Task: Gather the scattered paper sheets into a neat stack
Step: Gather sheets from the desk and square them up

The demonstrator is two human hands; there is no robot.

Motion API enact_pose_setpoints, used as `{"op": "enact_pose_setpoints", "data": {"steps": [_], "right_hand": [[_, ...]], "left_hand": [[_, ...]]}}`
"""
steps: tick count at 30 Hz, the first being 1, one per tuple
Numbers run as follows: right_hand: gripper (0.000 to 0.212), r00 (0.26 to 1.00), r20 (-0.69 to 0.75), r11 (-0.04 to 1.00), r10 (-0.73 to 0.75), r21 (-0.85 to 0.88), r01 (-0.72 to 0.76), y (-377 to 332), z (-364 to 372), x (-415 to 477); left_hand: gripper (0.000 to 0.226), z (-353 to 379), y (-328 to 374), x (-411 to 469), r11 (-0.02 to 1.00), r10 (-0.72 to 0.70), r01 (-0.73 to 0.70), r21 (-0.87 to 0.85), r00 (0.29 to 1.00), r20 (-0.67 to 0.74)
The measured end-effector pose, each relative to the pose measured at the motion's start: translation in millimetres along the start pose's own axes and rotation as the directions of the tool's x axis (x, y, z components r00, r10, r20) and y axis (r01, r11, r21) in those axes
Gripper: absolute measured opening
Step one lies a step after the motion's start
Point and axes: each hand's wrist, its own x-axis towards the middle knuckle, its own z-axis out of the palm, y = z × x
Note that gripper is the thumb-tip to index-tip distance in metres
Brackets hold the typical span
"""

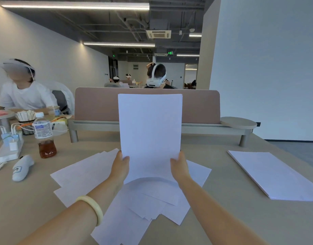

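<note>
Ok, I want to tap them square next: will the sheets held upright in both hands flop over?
Probably not: the held sheets stand straight to their top edge, pinched low by the left hand and right hand. Their bottom edge bows outward, so they are likely bendy and light. Smooth paper, so sheets may slip apart in a loose grip.

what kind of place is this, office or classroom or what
Most likely a shared open-plan office or workroom: a long desk with a padded divider screen, other people in headsets seated at neighbouring desks, and an exposed ceiling with strip lights.
</note>
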Motion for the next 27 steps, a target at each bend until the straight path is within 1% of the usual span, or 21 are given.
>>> {"op": "enact_pose_setpoints", "data": {"steps": [5, 9, 11, 15, 19, 23, 27], "right_hand": [[0.016, 0.997, -0.077, 1.0, -0.022, 0.008, 0.023, 3.5, -40.0, 9.9], [0.021, 0.986, -0.162, 0.999, -0.035, -0.009, 0.034, 8.2, -84.6, 17.3], [0.022, 0.98, -0.197, 0.999, -0.039, -0.03, 0.034, 10.6, -108.1, 19.4], [0.016, 0.965, -0.263, 0.996, -0.017, -0.09, -0.007, 20.0, -155.3, 22.0], [0.017, 0.94, -0.341, 0.989, -0.011, -0.145, -0.041, 35.0, -205.6, 19.6], [0.024, 0.913, -0.407, 0.978, 0.014, -0.184, -0.096, 51.7, -254.8, 15.3], [0.036, 0.875, -0.48, 0.96, 0.057, -0.215, -0.18, 73.1, -303.1, 15.2]], "left_hand": [[0.03, 33.0, 15.8, -3.3, 0.998, 0.043, -0.045, 0.036, 0.998, 0.039], [0.017, 74.0, 31.2, -12.9, 0.994, 0.089, -0.095, 0.058, 0.992, 0.091], [0.018, 93.5, 37.9, -18.0, 0.993, 0.095, -0.103, 0.062, 0.988, 0.12], [0.015, 134.2, 44.2, -25.2, 0.988, 0.114, -0.131, 0.085, 0.978, 0.177], [0.011, 180.1, 48.6, -37.0, 0.981, 0.13, -0.161, 0.108, 0.959, 0.251], [0.015, 227.4, 46.7, -45.0, 0.987, 0.096, -0.135, 0.088, 0.932, 0.349], [0.021, 278.8, 44.0, -53.8, 0.992, 0.054, -0.1, 0.075, 0.883, 0.466]]}}
